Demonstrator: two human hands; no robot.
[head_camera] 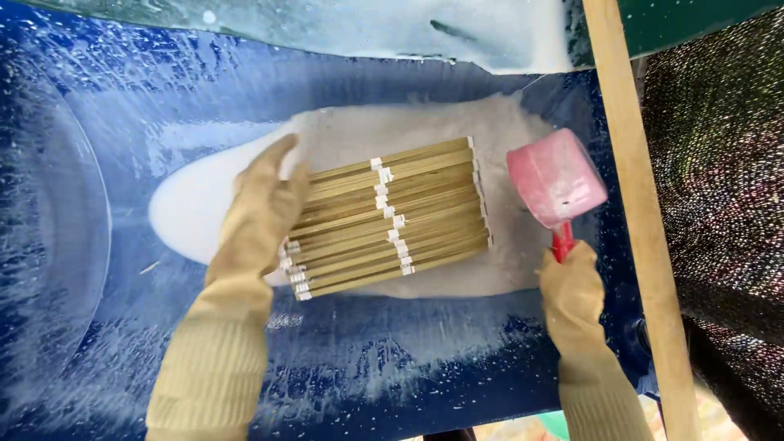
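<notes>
Looking straight down into a big blue tub (pixel 384 359), its walls streaked and spattered with white powder. Dead centre lies the bundle of sticks (pixel 390 217): thin, pale yellow-tan strips laid side by side in a flat raft, slanting slightly up to the right. Small white bands cross them in a ragged line near the middle, and more white bands mark their left ends. The raft rests on a bed of greyish-white powder (pixel 506 269) spread across the tub's middle, with a smoother, brighter white mound (pixel 184 212) off to its left.

Left hand (pixel 261 208), in a long tan glove with a ribbed cuff, lies flat over the left ends of the sticks, fingers stretched out and pointing up the frame. That grip is apart, pressing on the bundle rather than wrapped around it.

Right hand (pixel 572 282), gloved the same way, has its grip clamped on the red handle of a pink scoop (pixel 557 175). The scoop's cup sits just beside the right ends of the sticks, tilted toward them and dusted pale with powder.

Down the right side runs a plain wooden pole (pixel 633 204), crossing the tub's edge, and beyond it hangs dark speckled netting (pixel 723 163).
</notes>
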